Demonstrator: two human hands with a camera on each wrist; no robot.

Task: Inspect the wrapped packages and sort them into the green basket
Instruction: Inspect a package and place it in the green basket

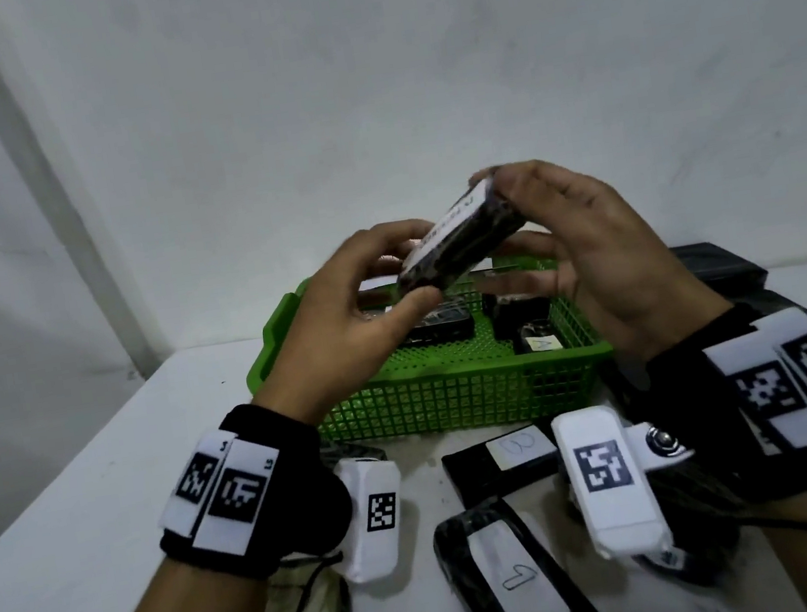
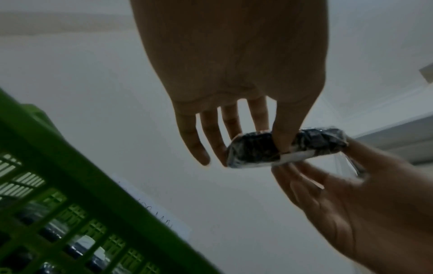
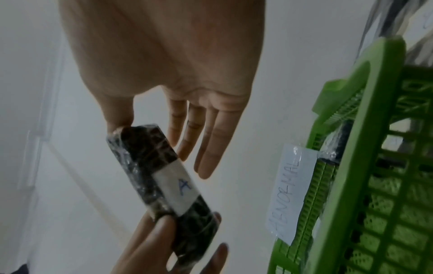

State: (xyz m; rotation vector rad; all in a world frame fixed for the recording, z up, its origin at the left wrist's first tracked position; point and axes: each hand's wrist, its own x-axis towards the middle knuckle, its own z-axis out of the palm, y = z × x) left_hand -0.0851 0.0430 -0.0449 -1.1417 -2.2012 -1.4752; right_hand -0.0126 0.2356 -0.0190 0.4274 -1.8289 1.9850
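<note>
A black package wrapped in clear film [image 1: 454,241] with a white label is held tilted in the air above the green basket [image 1: 456,402]. My left hand [image 1: 387,277] pinches its lower left end between thumb and fingers. My right hand [image 1: 528,215] pinches the upper right end, thumb on top, the other fingers stretched out beneath. In the right wrist view the package [image 3: 161,178] shows a label marked "A" [image 3: 180,187]. In the left wrist view my left thumb lies across the package [image 2: 257,150]. Several wrapped packages [image 1: 440,326] lie inside the basket.
More black wrapped packages lie on the white table in front of the basket, labelled "2" [image 1: 505,457] and "7" [image 1: 507,576]. Others are stacked at the right [image 1: 716,261]. A paper tag reading "ABNORMAL" [image 3: 290,191] is taped to the basket rim [image 3: 351,129]. A white wall stands behind.
</note>
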